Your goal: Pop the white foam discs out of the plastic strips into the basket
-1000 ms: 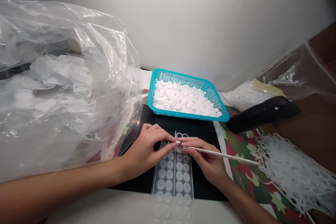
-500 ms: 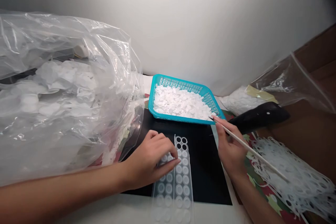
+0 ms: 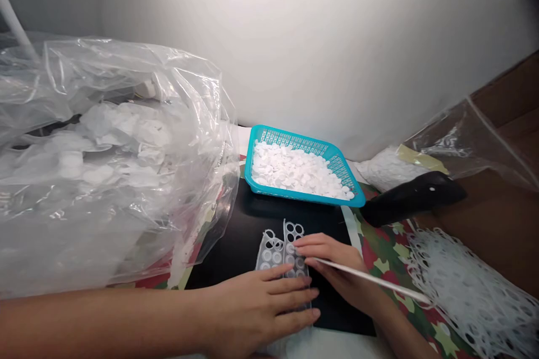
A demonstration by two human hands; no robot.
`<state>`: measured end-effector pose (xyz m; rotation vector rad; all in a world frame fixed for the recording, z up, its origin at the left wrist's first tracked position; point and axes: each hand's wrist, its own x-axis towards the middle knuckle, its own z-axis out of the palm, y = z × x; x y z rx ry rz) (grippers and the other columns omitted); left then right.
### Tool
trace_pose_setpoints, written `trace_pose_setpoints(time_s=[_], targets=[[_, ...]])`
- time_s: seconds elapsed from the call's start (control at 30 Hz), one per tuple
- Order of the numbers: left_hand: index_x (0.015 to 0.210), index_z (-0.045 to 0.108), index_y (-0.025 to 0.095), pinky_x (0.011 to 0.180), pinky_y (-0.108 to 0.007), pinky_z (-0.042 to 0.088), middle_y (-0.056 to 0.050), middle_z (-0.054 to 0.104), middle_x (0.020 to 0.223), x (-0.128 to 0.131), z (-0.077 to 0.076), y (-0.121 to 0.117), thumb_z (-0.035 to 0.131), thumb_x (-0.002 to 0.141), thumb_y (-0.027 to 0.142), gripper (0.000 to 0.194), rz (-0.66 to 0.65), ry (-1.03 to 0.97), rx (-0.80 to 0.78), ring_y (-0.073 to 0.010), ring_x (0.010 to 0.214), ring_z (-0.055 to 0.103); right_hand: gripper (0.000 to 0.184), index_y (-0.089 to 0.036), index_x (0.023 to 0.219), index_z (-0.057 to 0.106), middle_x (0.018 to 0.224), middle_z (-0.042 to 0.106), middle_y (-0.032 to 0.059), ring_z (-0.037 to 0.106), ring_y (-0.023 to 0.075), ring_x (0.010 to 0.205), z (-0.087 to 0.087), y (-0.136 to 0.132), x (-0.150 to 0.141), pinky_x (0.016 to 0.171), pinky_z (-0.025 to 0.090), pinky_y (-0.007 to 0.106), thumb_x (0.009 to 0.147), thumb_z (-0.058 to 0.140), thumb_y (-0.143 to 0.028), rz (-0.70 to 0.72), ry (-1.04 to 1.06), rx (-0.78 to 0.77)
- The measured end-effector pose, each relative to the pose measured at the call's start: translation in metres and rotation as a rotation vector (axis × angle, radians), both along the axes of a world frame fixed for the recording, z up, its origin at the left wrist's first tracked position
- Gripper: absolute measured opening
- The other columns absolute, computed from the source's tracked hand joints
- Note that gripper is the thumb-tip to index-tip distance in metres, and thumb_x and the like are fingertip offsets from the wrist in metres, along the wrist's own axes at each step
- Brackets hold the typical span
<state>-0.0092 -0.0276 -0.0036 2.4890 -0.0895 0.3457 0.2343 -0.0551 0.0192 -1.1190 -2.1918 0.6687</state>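
Two narrow translucent plastic sheets with rows of round discs and rings lie side by side on a black mat. Fingers stretched out, my left hand rests flat across the sheets and covers their lower part. My right hand pinches a thin white stick that slants down to the right. Its fingertips are at the upper right of the sheets, and they hide the stick's working end. At the sheets' far end, several rings show dark, open centres. One ring strip at the top left looks bent up.
Behind the mat stands a turquoise basket of small white discs. A large clear bag of white pieces fills the left. On the right lie a heap of translucent ring strips, a black object and a patterned cloth.
My right hand has come from the basket's front corner down to the sheets with the stick. My left hand has turned from a loose curl to lying flat on them.
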Motion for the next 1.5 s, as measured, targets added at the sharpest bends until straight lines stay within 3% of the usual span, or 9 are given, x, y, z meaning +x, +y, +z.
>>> trace_pose_setpoints(time_s=[0.17, 0.4, 0.6, 0.73, 0.93, 1.13, 1.2, 1.33, 1.5], targets=[[0.146, 0.034, 0.008, 0.119, -0.046, 0.016, -0.017, 0.039, 0.147, -0.001, 0.011, 0.004, 0.050, 0.091, 0.040, 0.065, 0.055, 0.078, 0.006, -0.0326, 0.140, 0.029, 0.023, -0.024, 0.112, 0.062, 0.114, 0.069, 0.0061, 0.064, 0.0187, 0.108, -0.011, -0.004, -0.004, 0.092, 0.055, 0.032, 0.095, 0.051, -0.014, 0.038, 0.009, -0.029], [0.146, 0.034, 0.009, 0.119, -0.046, 0.019, -0.016, 0.037, 0.148, 0.000, 0.010, 0.004, 0.049, 0.092, 0.039, 0.064, 0.062, 0.056, 0.038, -0.0319, 0.139, 0.031, 0.027, -0.024, 0.116, 0.060, 0.118, 0.067, 0.0049, 0.062, 0.0185, 0.113, -0.018, -0.005, 0.003, 0.097, 0.053, 0.033, 0.094, 0.051, -0.012, 0.054, -0.036, -0.005], [0.145, 0.034, 0.007, 0.119, -0.045, 0.017, -0.017, 0.036, 0.149, 0.000, 0.012, 0.004, 0.046, 0.093, 0.039, 0.062, 0.052, 0.096, 0.096, -0.0321, 0.139, 0.030, 0.035, -0.021, 0.130, 0.055, 0.126, 0.064, 0.0104, 0.057, 0.0220, 0.121, -0.021, -0.011, 0.001, 0.100, 0.052, 0.036, 0.096, 0.048, -0.015, 0.079, -0.193, 0.189], [0.149, 0.025, 0.010, 0.121, -0.044, 0.010, -0.013, 0.024, 0.155, -0.001, 0.009, 0.003, 0.037, 0.097, 0.041, 0.062, 0.041, 0.126, 0.099, -0.0300, 0.144, 0.016, 0.039, -0.020, 0.135, 0.051, 0.127, 0.062, 0.0120, 0.056, 0.0240, 0.121, -0.022, -0.010, 0.001, 0.099, 0.052, 0.040, 0.097, 0.042, -0.014, -0.024, -0.204, 0.276], [0.150, 0.021, 0.009, 0.120, -0.044, 0.007, -0.012, 0.015, 0.157, -0.004, 0.008, 0.003, 0.034, 0.099, 0.040, 0.061, 0.012, 0.141, 0.075, -0.0288, 0.145, 0.005, 0.039, -0.021, 0.125, 0.058, 0.113, 0.069, 0.0094, 0.066, 0.0216, 0.106, -0.016, -0.002, -0.003, 0.087, 0.058, 0.035, 0.090, 0.051, -0.004, -0.215, -0.129, 0.466], [0.149, 0.024, 0.009, 0.118, -0.047, 0.018, -0.014, 0.020, 0.155, -0.004, 0.009, 0.002, 0.038, 0.097, 0.040, 0.062, 0.028, 0.122, 0.063, -0.0315, 0.140, 0.029, 0.034, -0.021, 0.117, 0.062, 0.109, 0.070, 0.0066, 0.068, 0.0195, 0.101, -0.001, -0.003, 0.012, 0.092, 0.054, 0.032, 0.088, 0.055, -0.003, -0.480, -0.130, 0.555], [0.149, 0.024, 0.009, 0.118, -0.048, 0.019, -0.014, 0.020, 0.155, -0.003, 0.008, 0.002, 0.040, 0.096, 0.040, 0.063, 0.031, 0.117, 0.079, -0.0321, 0.138, 0.034, 0.033, -0.019, 0.117, 0.061, 0.110, 0.070, 0.0070, 0.067, 0.0190, 0.103, 0.003, -0.006, 0.017, 0.093, 0.053, 0.030, 0.089, 0.054, -0.004, -0.410, -0.123, 0.480], [0.149, 0.023, 0.010, 0.117, -0.048, 0.019, -0.014, 0.017, 0.156, -0.003, 0.005, 0.002, 0.040, 0.095, 0.041, 0.065, 0.041, 0.117, 0.106, -0.0338, 0.138, 0.031, 0.035, -0.017, 0.120, 0.058, 0.113, 0.069, 0.0092, 0.064, 0.0195, 0.108, 0.007, -0.015, 0.016, 0.091, 0.055, 0.031, 0.089, 0.051, -0.001, -0.118, -0.120, 0.379], [0.149, 0.025, 0.014, 0.116, -0.054, 0.016, -0.018, 0.007, 0.157, -0.004, 0.002, 0.002, 0.053, 0.088, 0.043, 0.073, 0.085, 0.109, 0.094, -0.0392, 0.142, 0.015, 0.041, -0.016, 0.123, 0.056, 0.114, 0.069, 0.0109, 0.063, 0.0201, 0.111, 0.005, -0.020, 0.010, 0.091, 0.056, 0.033, 0.086, 0.054, 0.001, -0.062, -0.139, 0.386]])
